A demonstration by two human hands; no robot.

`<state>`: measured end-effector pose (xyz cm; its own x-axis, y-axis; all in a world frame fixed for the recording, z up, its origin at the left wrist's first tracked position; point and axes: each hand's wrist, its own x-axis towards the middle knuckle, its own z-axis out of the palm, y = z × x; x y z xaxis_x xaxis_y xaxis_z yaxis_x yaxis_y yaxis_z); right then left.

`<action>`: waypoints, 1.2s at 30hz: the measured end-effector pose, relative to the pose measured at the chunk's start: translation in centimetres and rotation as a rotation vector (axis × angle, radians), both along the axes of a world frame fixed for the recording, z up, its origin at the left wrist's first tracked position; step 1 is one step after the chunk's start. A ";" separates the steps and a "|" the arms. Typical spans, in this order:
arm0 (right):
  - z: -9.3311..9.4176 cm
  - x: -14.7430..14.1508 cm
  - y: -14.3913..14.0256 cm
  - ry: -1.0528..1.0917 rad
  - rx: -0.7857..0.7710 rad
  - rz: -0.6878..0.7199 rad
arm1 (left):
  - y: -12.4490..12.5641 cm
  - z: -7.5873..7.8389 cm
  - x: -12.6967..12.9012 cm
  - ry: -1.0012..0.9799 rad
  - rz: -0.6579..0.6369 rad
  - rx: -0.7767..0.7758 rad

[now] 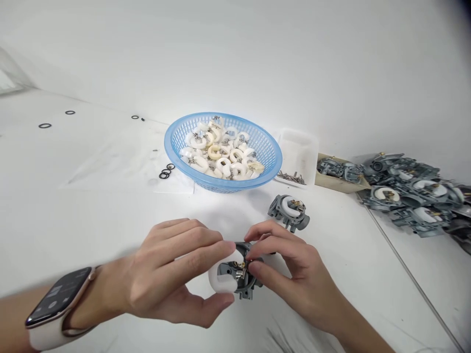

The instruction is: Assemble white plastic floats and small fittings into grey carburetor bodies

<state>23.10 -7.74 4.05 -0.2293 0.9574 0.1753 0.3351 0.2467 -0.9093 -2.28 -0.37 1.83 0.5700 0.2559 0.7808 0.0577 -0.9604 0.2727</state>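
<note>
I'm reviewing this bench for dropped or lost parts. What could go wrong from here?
The grey metal carburettor body with its white plastic float is pinched only by fingertips of the left hand and right hand above the white table; it might slip. The small black rubber rings lie loose beside the blue plastic basket and could get swept away.

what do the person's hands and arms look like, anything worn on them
Both hands are bare: no gloves, no rings that show. The left hand has a smartwatch at the wrist, with a dark rectangular screen, a rose-gold coloured case and a pale, off-white band. The right hand and its wrist carry nothing. No sleeves show on either forearm in the head view.
</note>
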 end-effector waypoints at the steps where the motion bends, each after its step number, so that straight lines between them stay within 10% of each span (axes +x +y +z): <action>1: 0.0 0.1 0.0 0.012 -0.013 -0.004 | 0.0 0.1 0.0 0.000 0.000 0.008; 36: -1.0 -0.1 -0.3 0.136 -0.230 -0.037 | 0.0 0.4 -0.1 0.011 0.006 0.034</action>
